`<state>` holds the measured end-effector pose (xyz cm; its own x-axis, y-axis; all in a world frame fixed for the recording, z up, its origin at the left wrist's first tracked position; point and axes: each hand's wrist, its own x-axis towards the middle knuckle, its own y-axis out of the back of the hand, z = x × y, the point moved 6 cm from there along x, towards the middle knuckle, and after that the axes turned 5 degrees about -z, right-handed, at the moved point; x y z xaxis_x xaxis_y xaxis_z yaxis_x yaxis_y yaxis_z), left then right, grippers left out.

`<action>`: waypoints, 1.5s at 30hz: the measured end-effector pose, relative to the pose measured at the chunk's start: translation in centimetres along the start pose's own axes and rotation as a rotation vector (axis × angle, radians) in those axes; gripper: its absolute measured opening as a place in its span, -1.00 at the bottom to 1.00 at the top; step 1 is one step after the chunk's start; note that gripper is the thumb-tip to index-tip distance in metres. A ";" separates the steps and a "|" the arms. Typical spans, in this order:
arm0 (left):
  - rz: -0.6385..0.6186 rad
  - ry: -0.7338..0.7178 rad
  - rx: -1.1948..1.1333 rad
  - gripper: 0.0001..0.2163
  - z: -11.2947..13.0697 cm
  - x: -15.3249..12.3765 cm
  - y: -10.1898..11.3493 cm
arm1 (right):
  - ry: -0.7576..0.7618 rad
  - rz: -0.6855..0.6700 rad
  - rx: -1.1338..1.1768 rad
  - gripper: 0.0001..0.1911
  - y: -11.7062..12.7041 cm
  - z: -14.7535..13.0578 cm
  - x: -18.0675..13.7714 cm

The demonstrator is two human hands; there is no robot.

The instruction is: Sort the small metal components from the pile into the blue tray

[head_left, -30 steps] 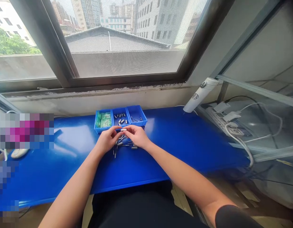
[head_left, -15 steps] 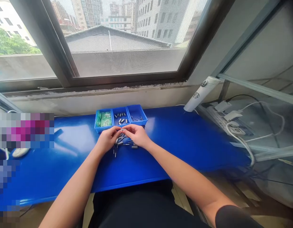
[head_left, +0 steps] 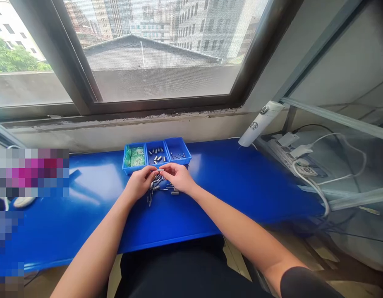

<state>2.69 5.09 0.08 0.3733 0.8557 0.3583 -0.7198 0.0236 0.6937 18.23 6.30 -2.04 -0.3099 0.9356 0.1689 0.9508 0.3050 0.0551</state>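
My left hand (head_left: 141,182) and my right hand (head_left: 178,177) meet over the blue table (head_left: 86,207), fingertips pinched together on a small silver metal piece (head_left: 161,169). Under and between the hands lies a scatter of small metal pins and sleeves (head_left: 157,189). Just behind the hands stands a blue three-part tray (head_left: 156,154): green packets in its left part (head_left: 135,157), metal sleeves in the middle (head_left: 158,156), thin pins in the right (head_left: 178,155).
A white tumbler (head_left: 260,122) leans at the table's back right. A power strip with white chargers and cables (head_left: 298,161) lies beyond the right edge. A white object (head_left: 22,201) rests at the far left. The window sill runs behind the table.
Both hands stay pinched on the small metal piece with only slight finger movement. The view has shifted a little.
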 end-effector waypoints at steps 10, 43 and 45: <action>0.004 -0.017 -0.050 -0.78 0.1 -0.1 0.0 | -0.022 -0.006 0.039 -0.63 0.0 0.0 0.0; 0.047 -0.054 -0.086 -0.79 0.4 -0.1 0.2 | -0.009 0.013 0.057 -0.61 -0.1 0.0 0.1; 0.043 -0.050 -0.081 -0.79 0.3 -0.1 0.2 | -0.011 0.010 0.059 -0.62 -0.1 -0.1 0.0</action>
<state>2.67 4.83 0.39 0.3680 0.8301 0.4189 -0.7800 0.0304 0.6250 18.13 6.31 -1.98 -0.3011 0.9404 0.1585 0.9521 0.3057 -0.0050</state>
